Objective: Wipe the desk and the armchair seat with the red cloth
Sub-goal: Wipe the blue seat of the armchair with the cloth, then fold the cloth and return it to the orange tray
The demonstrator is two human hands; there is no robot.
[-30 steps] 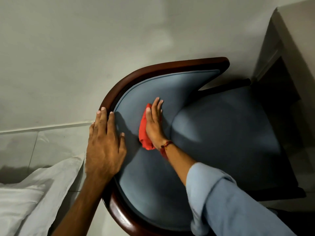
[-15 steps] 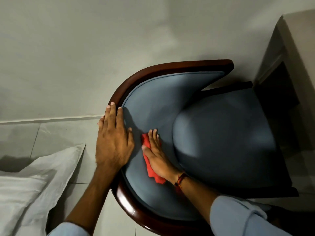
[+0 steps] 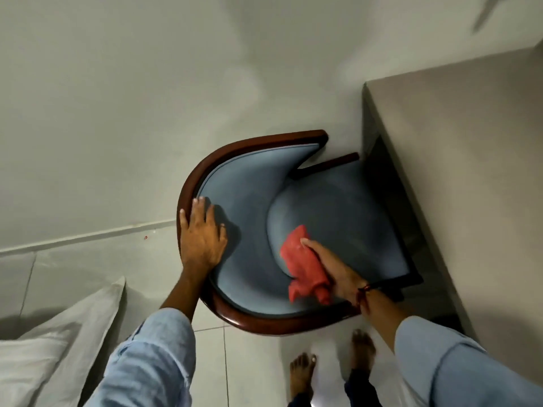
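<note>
A blue upholstered armchair (image 3: 338,212) with a curved dark wooden frame stands below me, its front tucked toward the grey desk (image 3: 458,160) on the right. My right hand (image 3: 332,267) presses the bunched red cloth (image 3: 304,267) against the near edge of the seat cushion, where it meets the padded backrest. My left hand (image 3: 202,233) lies flat, fingers spread, on the left side of the backrest and its wooden rim.
A plain wall rises behind the chair. White pillows (image 3: 53,348) lie at the lower left. My bare feet (image 3: 332,365) stand on the pale tiled floor just behind the chair back.
The view has pulled back and up. My right hand has swept the red cloth from the inner backrest rightward onto the seat cushion. My left hand has stayed on the chair's back rim.
</note>
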